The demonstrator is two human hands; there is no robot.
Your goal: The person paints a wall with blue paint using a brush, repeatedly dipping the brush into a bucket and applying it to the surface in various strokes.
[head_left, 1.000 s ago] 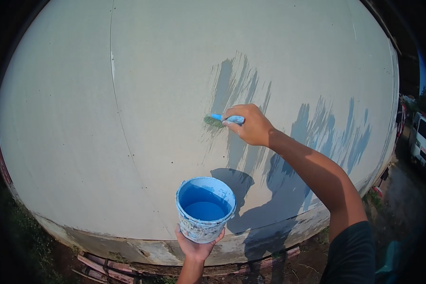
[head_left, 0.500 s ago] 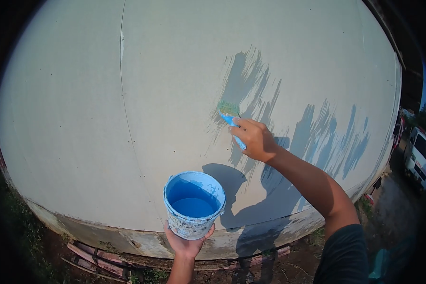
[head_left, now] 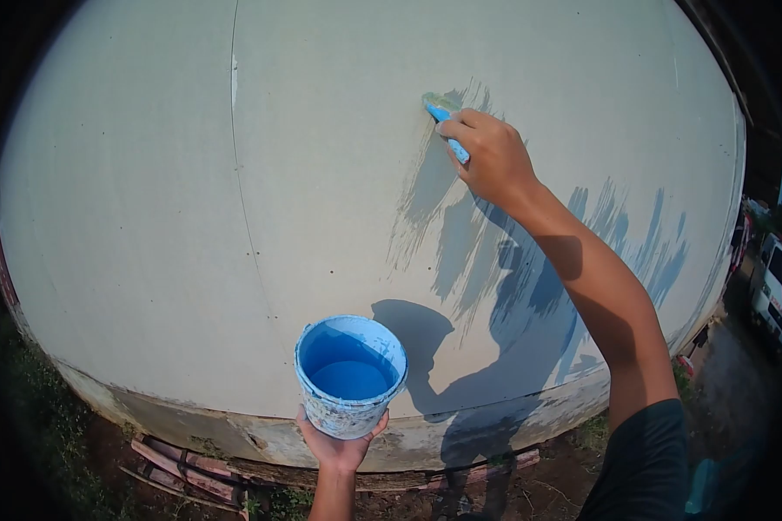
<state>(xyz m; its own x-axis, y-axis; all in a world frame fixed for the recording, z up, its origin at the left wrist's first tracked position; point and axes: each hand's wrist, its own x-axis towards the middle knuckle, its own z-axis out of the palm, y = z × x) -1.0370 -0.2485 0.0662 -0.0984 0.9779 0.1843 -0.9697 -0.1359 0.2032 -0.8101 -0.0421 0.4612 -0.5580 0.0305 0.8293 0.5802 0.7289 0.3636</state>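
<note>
1. Currently, the left hand (head_left: 341,451) cradles the bucket (head_left: 343,423) from beneath, palm under the base and digits up its side. Hold the bucket upright, since the blue paint (head_left: 349,382) inside would probably slop over the rim if it tipped.

2. Grip check: the right hand (head_left: 495,161) pinches the brush (head_left: 440,114) by its handle, between thumb and fingers. Such a grip should suit light strokes; a tighter one would likely stiffen the wrist.

3. Brush position: above and to the right of the bucket, with the bristles apparently against the pale wall (head_left: 330,182), at the upper end of the streaked paint patch (head_left: 430,178).

4. Stroke: draw the bristles along the slant of the existing streaks and overlap each pass slightly. Streak ends above the bucket look ragged (a sign, perhaps, of a thinly loaded brush), so modest pressure and an even load should give better cover.

5. Visibility: a dark shadow (head_left: 417,334) falls on the wall just to the right of the bucket. Judge coverage there with care, because shade may hide thin spots.

6. Seam: treat the panel joint (head_left: 241,187), up and left of the bucket, as a likely catch point for bristles.
</note>
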